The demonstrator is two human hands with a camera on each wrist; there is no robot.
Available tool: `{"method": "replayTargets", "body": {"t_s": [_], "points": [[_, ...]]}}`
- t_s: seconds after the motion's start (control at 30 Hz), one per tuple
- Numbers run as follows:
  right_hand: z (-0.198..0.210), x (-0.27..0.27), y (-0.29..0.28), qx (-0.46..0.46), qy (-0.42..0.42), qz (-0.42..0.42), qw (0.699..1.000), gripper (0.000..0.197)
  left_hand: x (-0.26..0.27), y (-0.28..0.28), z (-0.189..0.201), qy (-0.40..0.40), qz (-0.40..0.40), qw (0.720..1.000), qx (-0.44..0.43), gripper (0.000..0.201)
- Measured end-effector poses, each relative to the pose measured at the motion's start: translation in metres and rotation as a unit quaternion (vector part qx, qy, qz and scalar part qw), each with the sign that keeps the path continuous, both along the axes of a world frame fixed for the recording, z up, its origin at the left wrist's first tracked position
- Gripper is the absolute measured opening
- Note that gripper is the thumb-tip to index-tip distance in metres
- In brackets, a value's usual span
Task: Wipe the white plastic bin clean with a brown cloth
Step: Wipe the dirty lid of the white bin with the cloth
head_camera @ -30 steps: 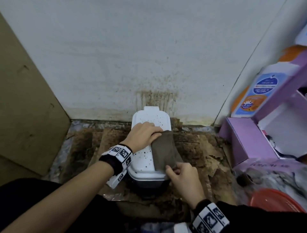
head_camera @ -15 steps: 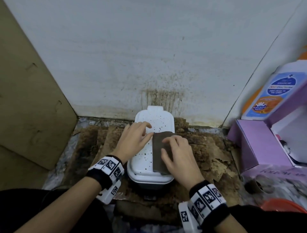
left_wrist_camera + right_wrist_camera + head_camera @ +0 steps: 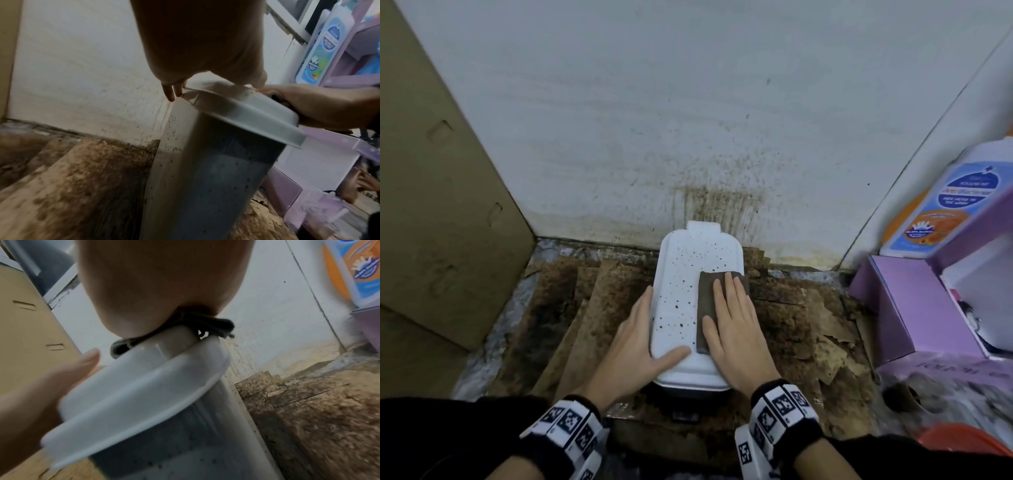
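Plastic bin (image 3: 681, 308): light, smooth, tips easily. Left hand (image 3: 635, 337) flat, bracing lid edge; right hand (image 3: 736, 329) flat, pressing soft cloth (image 3: 707, 294).

Left hand (image 3: 635, 346) flat, fingers (image 3: 644, 301) straight, thumb spread, right hand (image 3: 736, 329) palm-down, fingers extended

The left hand (image 3: 635, 346) is shifted off the bin lid (image 3: 681, 291) to its 9 o'clock edge; the brown cloth (image 3: 709, 301) is now pressed flat under the right hand (image 3: 736, 329).
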State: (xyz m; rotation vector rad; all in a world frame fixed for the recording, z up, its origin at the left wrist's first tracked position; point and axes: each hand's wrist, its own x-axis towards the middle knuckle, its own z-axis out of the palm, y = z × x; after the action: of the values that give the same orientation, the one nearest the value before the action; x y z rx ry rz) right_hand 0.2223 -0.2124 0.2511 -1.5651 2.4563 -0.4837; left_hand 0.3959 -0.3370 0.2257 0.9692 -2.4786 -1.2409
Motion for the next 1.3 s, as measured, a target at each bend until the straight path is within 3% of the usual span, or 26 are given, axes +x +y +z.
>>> {"method": "replayTargets", "body": {"t_s": [0.2, 0.47, 0.67, 0.8, 1.07, 1.3], "points": [[-0.005, -0.015, -0.015, 0.007, -0.001, -0.004, 1.000, 0.065, 0.003, 0.008, -0.013, 0.011, -0.021, 1.000, -0.006, 0.155], [-0.012, 0.011, 0.012, -0.031, -0.014, -0.007, 0.999, 0.063, 0.003, 0.008, -0.017, 0.024, -0.020, 0.999, -0.028, 0.154], [-0.021, 0.040, 0.031, -0.028, 0.036, -0.039, 0.998, 0.061, 0.001, 0.010, -0.018, 0.036, -0.004, 0.999, -0.003, 0.153], [-0.015, 0.029, 0.023, 0.000, 0.054, -0.009, 0.999, 0.061, 0.002, 0.010, -0.016, 0.037, -0.003, 0.999, 0.008, 0.154], [-0.003, -0.032, -0.027, 0.033, -0.017, 0.008, 0.999, 0.072, 0.003, 0.008, -0.016, 0.049, -0.001, 0.999, 0.018, 0.149], [-0.008, -0.026, -0.023, 0.003, -0.035, -0.004, 0.999, 0.063, 0.006, 0.010, -0.014, 0.048, 0.007, 0.999, 0.005, 0.148]]}}
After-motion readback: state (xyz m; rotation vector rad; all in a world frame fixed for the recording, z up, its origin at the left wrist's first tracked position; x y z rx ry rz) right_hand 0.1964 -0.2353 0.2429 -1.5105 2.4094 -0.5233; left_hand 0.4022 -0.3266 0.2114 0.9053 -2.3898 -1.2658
